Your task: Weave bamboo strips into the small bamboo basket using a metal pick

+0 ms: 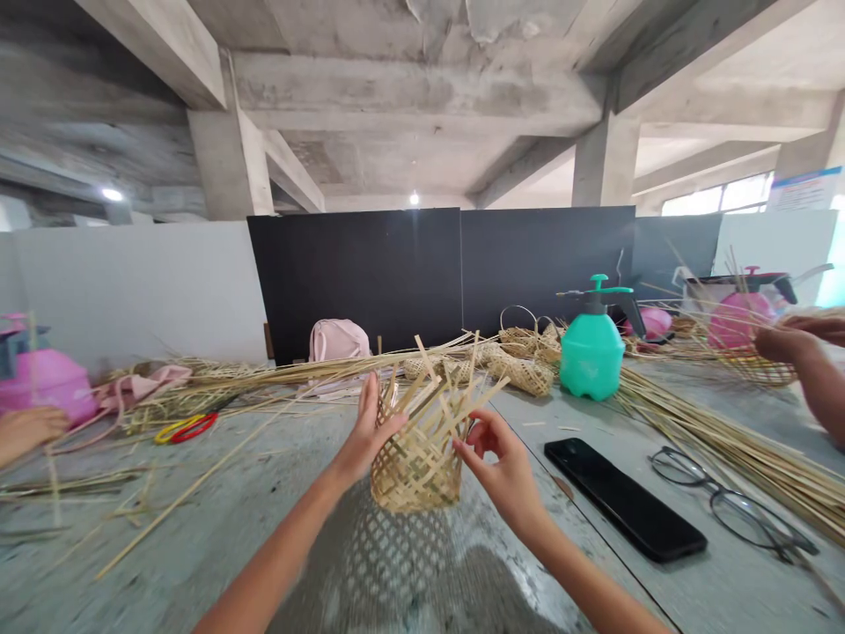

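A small woven bamboo basket [417, 471] is held up in front of me, its shadow falling on the table below. Loose strip ends stick up and outward from its unfinished rim. My left hand [368, 433] grips the left side, thumb across the near wall and fingers behind it. At the right edge, my right hand [496, 458] pinches the weave or a strip end between thumb and fingertips. Which strip it holds is hard to make out.
A green spray bottle [592, 352], a black phone [624, 497] and glasses [732, 502] lie to the right, near long bamboo strips [726, 440]. Red-and-yellow-handled scissors [187, 429] lie left. Woven pieces [521, 372] sit behind. Other people's hands [802, 352] work at both sides.
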Demonstrator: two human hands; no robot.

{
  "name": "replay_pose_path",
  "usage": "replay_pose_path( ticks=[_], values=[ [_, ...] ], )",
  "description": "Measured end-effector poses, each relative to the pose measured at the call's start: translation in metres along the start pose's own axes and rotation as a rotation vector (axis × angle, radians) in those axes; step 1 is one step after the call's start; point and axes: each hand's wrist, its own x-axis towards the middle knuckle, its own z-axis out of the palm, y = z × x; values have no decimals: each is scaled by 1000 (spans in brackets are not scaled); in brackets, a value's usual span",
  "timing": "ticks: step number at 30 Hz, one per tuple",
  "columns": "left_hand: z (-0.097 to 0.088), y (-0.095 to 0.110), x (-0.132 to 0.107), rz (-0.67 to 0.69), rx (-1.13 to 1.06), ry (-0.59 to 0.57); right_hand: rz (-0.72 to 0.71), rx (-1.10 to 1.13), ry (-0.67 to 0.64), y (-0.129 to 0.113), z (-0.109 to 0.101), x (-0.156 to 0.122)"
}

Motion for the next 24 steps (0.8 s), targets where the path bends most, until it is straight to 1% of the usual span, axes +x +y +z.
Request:
replay_pose_path(
  ticks=[2,4,8,11,14,16,17,18,19,20,21,22,23,24],
  values=[
    [8,4,-3,14,45,-30,13,-25,-9,-2,-3,1],
    [15,8,-7,-5,88,-39,32,-54,19,-5,-5,1],
    [26,7,-11,-95,184,43,35,-50,61,-7,-4,-1],
    [31,1,-9,-98,123,120,14,-59,56,-6,1,-3],
    [33,-4,-7,-130,21,131,-60,-121,64,-6,5,-5],
    [36,-3,-7,-148,29,162,-133,-163,66,-4,5,-4],
    [37,-2,-8,-133,67,203,-160,-177,67,-4,5,-3],
    [39,1,-11,-91,126,261,-176,-183,65,-3,4,-2],
    [41,5,-13,-21,205,331,-184,-186,62,-2,3,-1],
    [42,8,-16,85,302,392,-189,-188,56,0,3,-1],
    [43,12,-19,225,403,430,-194,-191,46,1,2,0],
    [44,16,-21,358,503,393,-204,-197,30,2,2,0],
    [45,19,-24,483,583,272,-217,-204,11,4,2,1],
    [45,22,-25,573,619,146,-234,-211,-10,5,2,1]
  ],
)
